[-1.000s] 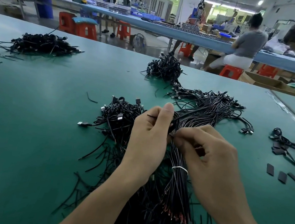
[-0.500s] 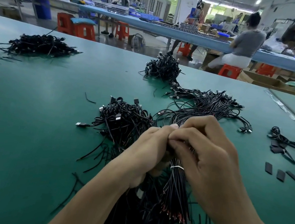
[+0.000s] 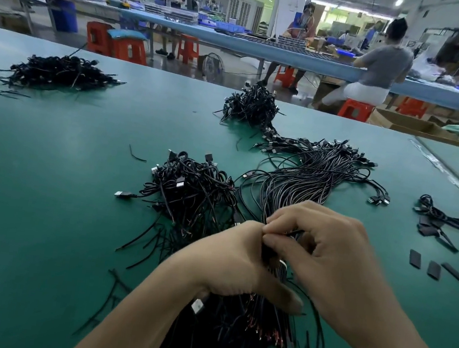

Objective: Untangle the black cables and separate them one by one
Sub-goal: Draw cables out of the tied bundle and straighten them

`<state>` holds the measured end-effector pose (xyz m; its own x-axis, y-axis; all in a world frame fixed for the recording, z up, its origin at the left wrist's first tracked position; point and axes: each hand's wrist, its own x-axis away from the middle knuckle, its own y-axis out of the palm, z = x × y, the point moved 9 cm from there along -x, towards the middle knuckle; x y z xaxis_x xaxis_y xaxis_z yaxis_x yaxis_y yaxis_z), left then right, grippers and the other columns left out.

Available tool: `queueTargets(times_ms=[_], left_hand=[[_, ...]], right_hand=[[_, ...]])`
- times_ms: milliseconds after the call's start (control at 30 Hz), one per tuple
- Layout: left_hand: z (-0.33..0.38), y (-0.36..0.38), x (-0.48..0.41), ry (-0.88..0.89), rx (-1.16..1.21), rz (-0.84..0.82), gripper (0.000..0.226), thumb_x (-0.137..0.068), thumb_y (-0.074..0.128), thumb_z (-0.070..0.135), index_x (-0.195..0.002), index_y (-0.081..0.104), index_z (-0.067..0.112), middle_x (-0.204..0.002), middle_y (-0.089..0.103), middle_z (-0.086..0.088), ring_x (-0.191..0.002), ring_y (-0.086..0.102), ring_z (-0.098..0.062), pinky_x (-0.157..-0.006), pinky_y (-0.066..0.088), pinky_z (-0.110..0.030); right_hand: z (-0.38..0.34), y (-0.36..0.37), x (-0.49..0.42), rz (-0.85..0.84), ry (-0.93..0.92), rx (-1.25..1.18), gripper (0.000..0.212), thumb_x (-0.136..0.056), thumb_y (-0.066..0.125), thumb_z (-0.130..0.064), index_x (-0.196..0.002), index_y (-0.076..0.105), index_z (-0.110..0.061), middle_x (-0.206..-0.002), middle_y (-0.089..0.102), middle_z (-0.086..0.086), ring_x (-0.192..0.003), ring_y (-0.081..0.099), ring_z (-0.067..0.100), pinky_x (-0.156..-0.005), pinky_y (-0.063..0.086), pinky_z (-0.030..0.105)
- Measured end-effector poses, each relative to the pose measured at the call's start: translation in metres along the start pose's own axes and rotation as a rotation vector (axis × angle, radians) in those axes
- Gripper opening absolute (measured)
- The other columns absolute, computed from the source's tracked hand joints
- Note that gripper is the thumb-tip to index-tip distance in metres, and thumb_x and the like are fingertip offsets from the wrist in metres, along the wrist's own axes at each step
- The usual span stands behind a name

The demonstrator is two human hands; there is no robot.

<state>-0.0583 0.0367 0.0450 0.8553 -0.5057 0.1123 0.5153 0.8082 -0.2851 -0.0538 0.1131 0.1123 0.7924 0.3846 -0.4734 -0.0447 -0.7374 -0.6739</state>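
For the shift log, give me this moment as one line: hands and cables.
step: untangling | left hand: grips bundle of thin black cables | right hand: pinches one black strand | surface: green table mat

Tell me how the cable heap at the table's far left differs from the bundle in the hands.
The far-left heap lies untouched; the bundle is gripped by the left hand and pinched by the right hand. The heap is a low jumble; the bundle runs in long, roughly parallel strands. Both are black cables on the green table.
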Motion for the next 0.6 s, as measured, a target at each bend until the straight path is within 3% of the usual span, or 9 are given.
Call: queueTargets(times_ms=[33, 133, 200, 300, 433, 533, 600], left_hand=[[-0.003, -0.002, -0.002, -0.012, -0.011, 0.041, 0.032, -0.074, 0.083, 0.004, -0.094, 0.062, -0.011, -0.09, 0.061, -0.034, -0.081, 0.06, -0.032, -0.086, 0.05, -0.062], [-0.005, -0.011, -0.004, 0.009, -0.01, 0.136, 0.025, -0.08, 0.075, 0.0, -0.089, 0.058, -0.015, -0.081, 0.054, -0.037, -0.074, 0.045, -0.026, -0.066, 0.042, -0.055], [-0.006, -0.013, -0.004, 0.01, 0.005, 0.16, 0.024, -0.082, 0.073, 0.001, -0.091, 0.057, -0.015, -0.084, 0.055, -0.038, -0.075, 0.046, -0.026, -0.069, 0.046, -0.063], [-0.006, -0.014, -0.004, 0.009, -0.011, 0.182, 0.015, -0.082, 0.071, 0.001, -0.089, 0.061, -0.007, -0.085, 0.058, -0.035, -0.074, 0.048, -0.026, -0.073, 0.048, -0.063], [-0.01, -0.017, -0.007, -0.019, -0.174, 0.23, 0.008, -0.084, 0.069, 0.007, -0.089, 0.064, 0.005, -0.084, 0.065, -0.025, -0.068, 0.052, -0.022, -0.067, 0.051, -0.048], [-0.01, -0.023, -0.008, -0.016, -0.312, 0.28, 0.003, -0.086, 0.065, 0.011, -0.086, 0.062, 0.012, -0.074, 0.063, -0.011, -0.06, 0.049, -0.021, -0.055, 0.043, -0.034], [-0.008, -0.024, -0.006, -0.012, -0.33, 0.298, 0.014, -0.086, 0.063, 0.01, -0.077, 0.059, 0.02, -0.069, 0.059, -0.005, -0.059, 0.048, -0.02, -0.055, 0.043, -0.034]], right_hand=[[0.002, 0.001, 0.0, -0.001, 0.007, 0.023, 0.018, -0.08, 0.077, -0.012, -0.077, 0.071, -0.029, -0.084, 0.066, -0.017, -0.071, 0.061, 0.0, -0.06, 0.039, 0.007], [-0.001, 0.002, 0.0, 0.026, -0.014, 0.053, 0.013, -0.083, 0.075, -0.018, -0.081, 0.07, -0.03, -0.08, 0.063, -0.018, -0.067, 0.06, 0.001, -0.06, 0.042, 0.016], [-0.002, 0.004, 0.0, 0.029, -0.015, 0.072, 0.013, -0.085, 0.073, -0.02, -0.086, 0.068, -0.032, -0.08, 0.064, -0.018, -0.071, 0.061, 0.005, -0.061, 0.049, 0.027], [-0.001, 0.006, 0.0, -0.005, 0.012, 0.053, 0.024, -0.086, 0.071, -0.02, -0.098, 0.063, -0.039, -0.083, 0.064, -0.019, -0.07, 0.061, 0.004, -0.06, 0.051, 0.026], [0.0, 0.01, 0.001, -0.038, 0.039, 0.135, 0.026, -0.087, 0.067, -0.021, -0.101, 0.06, -0.041, -0.087, 0.063, -0.023, -0.068, 0.057, 0.001, -0.062, 0.054, 0.031], [-0.006, 0.014, 0.001, -0.017, 0.022, 0.176, 0.023, -0.088, 0.064, -0.018, -0.098, 0.059, -0.038, -0.087, 0.063, -0.02, -0.073, 0.06, 0.004, -0.066, 0.055, 0.038], [-0.008, 0.017, 0.001, -0.015, 0.005, 0.184, 0.024, -0.09, 0.063, -0.017, -0.1, 0.057, -0.037, -0.087, 0.062, -0.018, -0.079, 0.062, 0.008, -0.068, 0.055, 0.04]])
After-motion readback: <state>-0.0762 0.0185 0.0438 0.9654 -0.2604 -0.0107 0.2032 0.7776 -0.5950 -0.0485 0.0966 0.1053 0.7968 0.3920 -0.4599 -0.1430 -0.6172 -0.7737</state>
